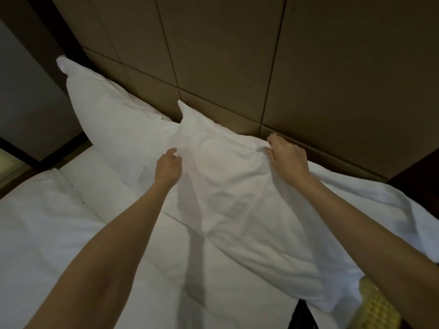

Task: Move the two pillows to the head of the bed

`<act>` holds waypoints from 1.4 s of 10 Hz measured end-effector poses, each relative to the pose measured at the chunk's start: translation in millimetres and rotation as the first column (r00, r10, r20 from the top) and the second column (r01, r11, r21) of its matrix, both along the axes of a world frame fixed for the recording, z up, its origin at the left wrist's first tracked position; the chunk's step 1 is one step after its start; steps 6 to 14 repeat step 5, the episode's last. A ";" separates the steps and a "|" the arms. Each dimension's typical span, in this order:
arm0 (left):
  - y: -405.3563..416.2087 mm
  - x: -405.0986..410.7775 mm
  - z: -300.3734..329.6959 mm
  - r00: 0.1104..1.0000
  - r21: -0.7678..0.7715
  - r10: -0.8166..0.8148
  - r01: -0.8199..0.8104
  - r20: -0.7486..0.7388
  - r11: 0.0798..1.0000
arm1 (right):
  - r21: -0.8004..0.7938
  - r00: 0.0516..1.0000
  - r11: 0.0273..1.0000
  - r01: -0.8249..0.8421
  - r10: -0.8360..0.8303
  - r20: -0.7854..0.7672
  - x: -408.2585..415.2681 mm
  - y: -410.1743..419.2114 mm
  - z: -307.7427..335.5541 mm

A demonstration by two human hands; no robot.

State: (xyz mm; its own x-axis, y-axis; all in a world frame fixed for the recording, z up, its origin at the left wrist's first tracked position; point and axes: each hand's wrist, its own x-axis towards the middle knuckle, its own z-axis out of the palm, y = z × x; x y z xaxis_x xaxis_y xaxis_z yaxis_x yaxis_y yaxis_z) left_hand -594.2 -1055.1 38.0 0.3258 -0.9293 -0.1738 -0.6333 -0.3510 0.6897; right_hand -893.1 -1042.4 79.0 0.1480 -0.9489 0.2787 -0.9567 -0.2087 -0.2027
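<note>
Near pillow: white, lying at the head of the bed against the padded headboard.
Right hand: fingers pinched on its far edge, likely to square it.
Left hand: loosely curled at its left side; grip unclear.
Far pillow: left, propped against the headboard.
Duvet: white, near left.
</note>
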 end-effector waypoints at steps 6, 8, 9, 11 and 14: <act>134.4 20.6 59.5 0.993 -0.031 -0.013 0.009 -0.116 0.999 | 0.390 0.957 0.918 0.074 0.045 -0.287 -0.1 66.4 -7.6; 134.4 20.6 59.5 0.993 -0.031 -0.013 0.009 -0.116 0.999 | 0.390 0.957 0.918 0.074 0.045 -0.287 -0.1 66.4 -7.6; 134.4 20.6 59.5 0.993 -0.031 -0.013 0.009 -0.116 0.999 | 0.390 0.957 0.918 0.074 0.045 -0.287 -0.1 66.4 -7.6; 134.4 20.6 59.5 0.993 -0.031 -0.013 0.009 -0.116 0.999 | 0.390 0.957 0.918 0.074 0.045 -0.287 -0.1 66.4 -7.6; 134.4 20.6 59.5 0.993 -0.031 -0.013 0.009 -0.116 0.999 | 0.390 0.957 0.918 0.074 0.045 -0.287 -0.1 66.4 -7.6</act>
